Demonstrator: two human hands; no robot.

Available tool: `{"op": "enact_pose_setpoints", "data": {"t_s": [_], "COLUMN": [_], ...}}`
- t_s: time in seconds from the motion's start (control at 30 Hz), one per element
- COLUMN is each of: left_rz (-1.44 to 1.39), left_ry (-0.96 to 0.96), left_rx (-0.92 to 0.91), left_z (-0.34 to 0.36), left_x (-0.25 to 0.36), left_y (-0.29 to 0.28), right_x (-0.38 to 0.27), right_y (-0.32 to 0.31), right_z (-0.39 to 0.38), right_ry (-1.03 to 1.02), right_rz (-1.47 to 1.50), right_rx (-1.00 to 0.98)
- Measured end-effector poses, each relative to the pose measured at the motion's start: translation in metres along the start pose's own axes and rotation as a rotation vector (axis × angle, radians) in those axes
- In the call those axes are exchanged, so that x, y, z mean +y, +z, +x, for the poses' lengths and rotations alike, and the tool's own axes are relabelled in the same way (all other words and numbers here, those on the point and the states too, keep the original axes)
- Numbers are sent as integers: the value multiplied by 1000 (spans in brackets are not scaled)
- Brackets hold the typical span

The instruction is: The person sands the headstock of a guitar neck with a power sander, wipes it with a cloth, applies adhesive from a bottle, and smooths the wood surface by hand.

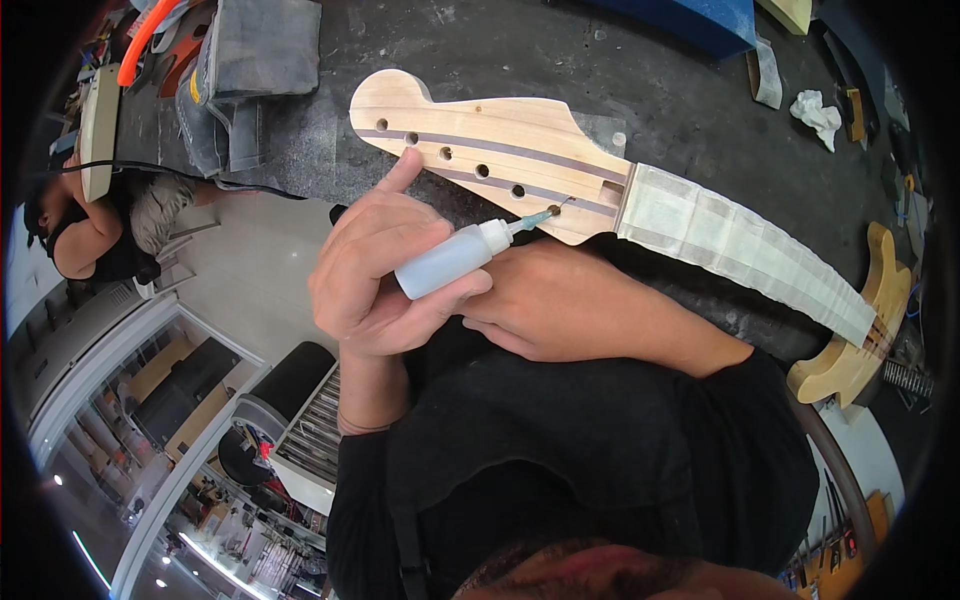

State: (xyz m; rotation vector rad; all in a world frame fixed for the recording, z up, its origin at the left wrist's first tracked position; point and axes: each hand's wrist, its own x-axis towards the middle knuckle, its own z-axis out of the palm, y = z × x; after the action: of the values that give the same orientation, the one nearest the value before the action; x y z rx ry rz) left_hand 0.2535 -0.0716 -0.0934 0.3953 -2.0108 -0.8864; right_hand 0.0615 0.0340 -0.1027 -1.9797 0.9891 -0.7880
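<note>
A pale wooden guitar headstock (480, 120) lies across the bench, with two dark stripes and a row of several round holes. Its neck (745, 245) is covered in strips of light tape and runs to the right toward a yellowish guitar body (880, 270). My left hand (375, 265) grips a small translucent squeeze bottle (452, 262). The bottle's thin tip reaches the hole nearest the neck. One outstretched finger of this hand rests on the headstock edge by another hole. My right hand (545, 300) lies close beside the bottle, below the headstock; its fingers are partly hidden.
Grey padded material (265, 50) lies on the dark bench (690, 110) at the far left. A blue block (690, 20) and crumpled white tissue (817, 118) are at the far right. Another person (95, 230) is at the left. A drawer unit (310, 440) stands lower left.
</note>
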Motion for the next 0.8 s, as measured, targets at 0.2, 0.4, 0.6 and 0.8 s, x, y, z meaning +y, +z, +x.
{"op": "enact_pose_setpoints", "data": {"t_s": [0.2, 0.4, 0.6, 0.8], "left_rz": [-18, -50, -162, -270], "left_ry": [8, -21, -58, -143], "left_rx": [19, 46, 189, 502], "left_z": [-1, -3, -10, -18], "left_x": [-2, -1, -10, -33], "left_y": [0, -1, -3, -14], "right_x": [1, 2, 3, 3], "right_y": [2, -1, 0, -1], "right_z": [0, 0, 0, 3], "right_ry": [-8, 10, 16, 15], "right_rz": [5, 2, 24, 10], "right_rx": [16, -40, -52, -58]}}
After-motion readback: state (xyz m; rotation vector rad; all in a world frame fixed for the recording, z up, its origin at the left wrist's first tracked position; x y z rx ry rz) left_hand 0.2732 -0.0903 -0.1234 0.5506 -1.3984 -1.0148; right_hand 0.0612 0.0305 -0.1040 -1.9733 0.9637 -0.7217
